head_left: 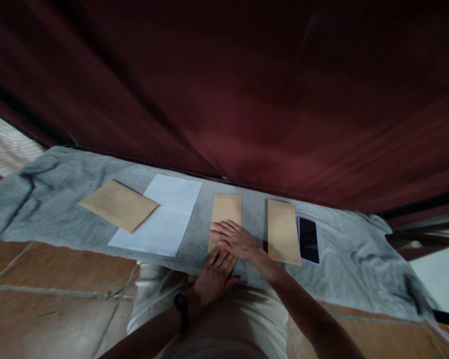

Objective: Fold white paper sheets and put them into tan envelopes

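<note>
A brown paper envelope [226, 207] lies lengthwise on the grey cloth in front of me. Across its middle my right hand [234, 239] rests flat, fingers stretched out and pointing left. My left hand [215, 279], with a dark band at the wrist, lies flat at the near end of the same envelope, its fingertips close under the right hand. Both hands cover the envelope's lower half. Farther right is a second brown envelope [283, 232]. To the left, a stack of brown envelopes [117, 205] partly overlaps white paper sheets [168, 219] that have a crease across them.
A phone [309, 240] with a dark screen lies right beside the second envelope. Grey cloth [351, 254] covers the narrow surface. Behind it hangs a dark red curtain [239, 109]. Tiled floor [60, 304] shows below, and a white object [441, 279] stands at the far right.
</note>
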`<state>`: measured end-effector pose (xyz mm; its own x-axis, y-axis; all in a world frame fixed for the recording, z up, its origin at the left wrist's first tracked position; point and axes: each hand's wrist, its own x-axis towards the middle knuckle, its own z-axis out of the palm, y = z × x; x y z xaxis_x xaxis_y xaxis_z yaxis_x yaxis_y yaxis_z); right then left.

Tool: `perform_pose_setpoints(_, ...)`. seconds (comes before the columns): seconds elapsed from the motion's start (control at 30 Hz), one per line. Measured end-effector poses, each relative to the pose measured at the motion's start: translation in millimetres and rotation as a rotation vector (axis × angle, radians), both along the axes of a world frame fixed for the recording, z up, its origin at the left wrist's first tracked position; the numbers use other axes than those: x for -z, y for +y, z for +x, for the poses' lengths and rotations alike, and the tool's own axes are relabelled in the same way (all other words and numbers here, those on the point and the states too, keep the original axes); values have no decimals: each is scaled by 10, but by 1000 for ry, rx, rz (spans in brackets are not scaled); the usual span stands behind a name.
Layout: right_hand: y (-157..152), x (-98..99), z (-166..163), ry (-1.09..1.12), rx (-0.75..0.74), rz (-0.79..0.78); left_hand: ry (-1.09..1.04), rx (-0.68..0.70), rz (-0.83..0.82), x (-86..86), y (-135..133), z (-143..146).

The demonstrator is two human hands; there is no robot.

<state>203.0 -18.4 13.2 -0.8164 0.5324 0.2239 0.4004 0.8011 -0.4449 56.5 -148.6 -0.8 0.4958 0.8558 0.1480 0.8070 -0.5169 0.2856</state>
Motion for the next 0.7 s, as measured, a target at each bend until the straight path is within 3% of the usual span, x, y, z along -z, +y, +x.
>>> perform_pose_setpoints(0.4, 851, 94, -99, -259, 105, 170, 159, 5, 180, -40, -4, -18)
perform_pose_setpoints(0.7, 848, 139, -110, -232, 162, 229, 148, 2, 175, -51, 6, -15)
